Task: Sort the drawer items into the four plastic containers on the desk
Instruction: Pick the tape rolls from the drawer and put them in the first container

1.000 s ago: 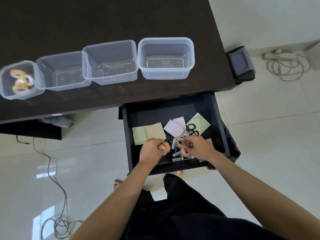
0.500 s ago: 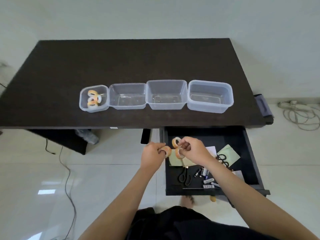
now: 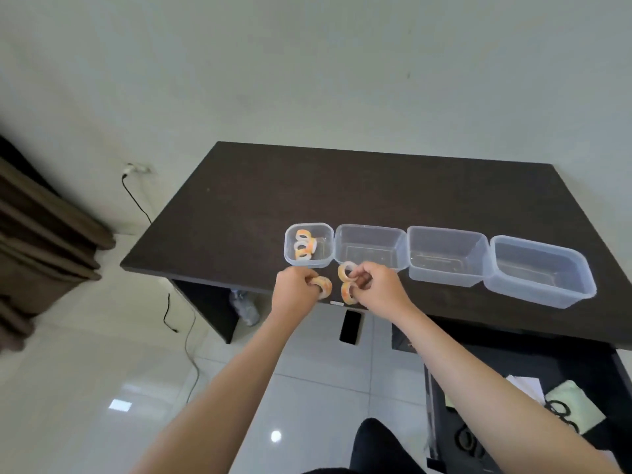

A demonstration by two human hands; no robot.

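Two tape rolls (image 3: 347, 281) sat pinched in the right hand (image 3: 378, 286); the left hand (image 3: 294, 289) clutched one roll (image 3: 323, 286), just below the smallest container (image 3: 309, 245).

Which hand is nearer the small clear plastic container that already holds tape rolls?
Left. The left hand is just below the small clear plastic container, close to its front wall; the right hand sits further right, before the neighbouring empty container.

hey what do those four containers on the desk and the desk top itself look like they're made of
Containers: apparently thin clear plastic, slightly frosted; the dark desk shows through their walls, and the rims are moulded and rounded.
Desk top: looks like dark brown wood or wood-look laminate, matte with faint grain; which of the two cannot be told.
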